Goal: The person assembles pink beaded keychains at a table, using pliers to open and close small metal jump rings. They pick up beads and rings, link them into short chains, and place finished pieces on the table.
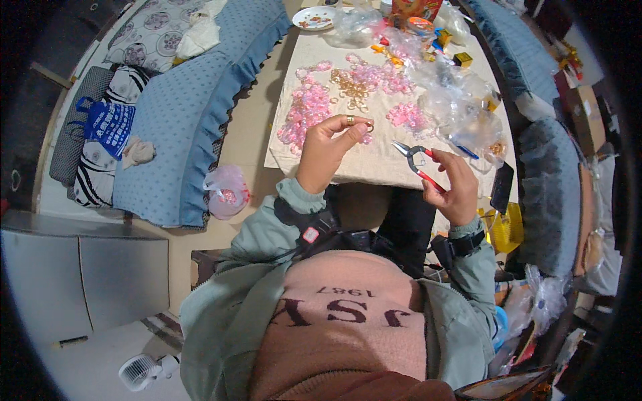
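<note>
My left hand (326, 148) pinches a small gold-coloured ring (370, 127) between thumb and fingers, above the near edge of the cloth-covered table. To its right, my right hand (457, 184) grips red-handled pliers (413, 153). Their jaws are parted and point up and left, apart from the ring. Pink and clear plastic links (306, 107) lie heaped beyond my left hand. Beside them is a scatter of gold-coloured rings (350, 90). A smaller heap of pink pieces (406, 116) lies between my hands, farther back.
Crumpled clear plastic bags (461, 100) cover the table's right side, near a blue pen (466, 152). A patterned plate (313, 19) stands at the far left corner. On the floor at left sits a bag of pink pieces (227, 192), beside a blue-covered sofa (180, 120).
</note>
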A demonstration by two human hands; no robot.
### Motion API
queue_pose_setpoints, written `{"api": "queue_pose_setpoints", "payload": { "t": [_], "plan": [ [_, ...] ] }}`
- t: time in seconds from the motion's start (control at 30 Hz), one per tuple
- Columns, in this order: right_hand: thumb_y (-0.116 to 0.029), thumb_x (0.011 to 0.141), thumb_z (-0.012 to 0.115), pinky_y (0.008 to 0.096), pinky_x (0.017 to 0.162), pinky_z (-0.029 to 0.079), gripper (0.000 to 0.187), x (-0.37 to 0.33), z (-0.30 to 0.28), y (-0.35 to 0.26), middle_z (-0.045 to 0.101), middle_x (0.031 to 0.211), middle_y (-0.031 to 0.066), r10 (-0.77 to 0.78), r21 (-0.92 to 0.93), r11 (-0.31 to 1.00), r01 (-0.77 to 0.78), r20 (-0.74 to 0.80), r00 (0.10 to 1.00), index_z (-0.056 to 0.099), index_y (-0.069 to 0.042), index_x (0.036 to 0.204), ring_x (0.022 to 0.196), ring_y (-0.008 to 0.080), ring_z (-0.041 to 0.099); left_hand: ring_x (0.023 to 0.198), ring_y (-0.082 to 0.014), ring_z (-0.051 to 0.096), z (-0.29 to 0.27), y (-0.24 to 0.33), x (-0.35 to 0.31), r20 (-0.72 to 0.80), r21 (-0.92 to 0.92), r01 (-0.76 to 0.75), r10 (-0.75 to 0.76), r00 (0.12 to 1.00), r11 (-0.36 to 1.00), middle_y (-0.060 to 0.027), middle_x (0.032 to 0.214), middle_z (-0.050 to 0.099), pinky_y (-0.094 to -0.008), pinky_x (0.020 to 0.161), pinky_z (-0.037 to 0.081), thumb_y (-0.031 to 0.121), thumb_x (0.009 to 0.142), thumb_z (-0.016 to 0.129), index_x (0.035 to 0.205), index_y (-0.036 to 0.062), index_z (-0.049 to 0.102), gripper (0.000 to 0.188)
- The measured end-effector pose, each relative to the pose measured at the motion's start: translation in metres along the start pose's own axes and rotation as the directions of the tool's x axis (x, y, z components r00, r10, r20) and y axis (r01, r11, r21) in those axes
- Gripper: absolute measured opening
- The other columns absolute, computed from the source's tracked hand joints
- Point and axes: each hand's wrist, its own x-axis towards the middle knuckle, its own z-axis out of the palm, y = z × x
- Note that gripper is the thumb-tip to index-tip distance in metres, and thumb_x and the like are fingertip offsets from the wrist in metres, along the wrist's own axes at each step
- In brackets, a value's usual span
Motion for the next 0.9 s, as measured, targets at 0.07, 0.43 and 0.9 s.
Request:
{"api": "queue_pose_setpoints", "payload": {
  "t": [0.07,0.43,0.9],
  "plan": [
    [-0.016,0.073,0.077,0.0362,0.074,0.055,0.051,-0.003,0.001,0.004,0.070,0.104,0.0131,0.022,-0.006,1.000,-0.022,-0.002,1.000,0.064,-0.004,0.120,0.084,0.0268,0.067,0.104,-0.0142,0.065,-0.002,0.000,0.001,0.001,-0.056,0.031,-0.031,1.000,0.998,-0.0101,0.112,0.074,-0.0297,0.096,0.048,0.015,0.099,0.065,0.110,-0.0019,0.072,0.021],
    [-0.015,0.076,0.077,0.0351,0.076,0.055,0.049,-0.023,0.017,0.040,0.069,0.104,0.0125,0.196,0.004,0.981,-0.196,0.006,0.981,0.064,-0.004,0.122,0.083,0.0238,0.067,0.108,-0.0160,0.066,-0.011,-0.008,0.004,-0.018,-0.229,0.065,-0.071,0.997,0.971,-0.0129,0.114,0.073,-0.0307,0.099,0.047,0.016,0.099,0.065,0.111,-0.0022,0.069,0.022],
    [-0.025,0.080,0.073,0.0417,0.088,0.051,0.049,-0.044,0.042,0.091,0.067,0.111,0.0148,0.204,-0.219,0.959,-0.177,0.107,0.973,0.062,-0.004,0.123,0.099,0.0323,0.064,0.096,-0.0102,0.065,-0.025,-0.016,0.007,-0.059,-0.259,0.121,-0.141,0.988,0.958,-0.0065,0.106,0.073,-0.0249,0.089,0.049,0.016,0.098,0.068,0.112,-0.0004,0.071,0.022]
  ]
}}
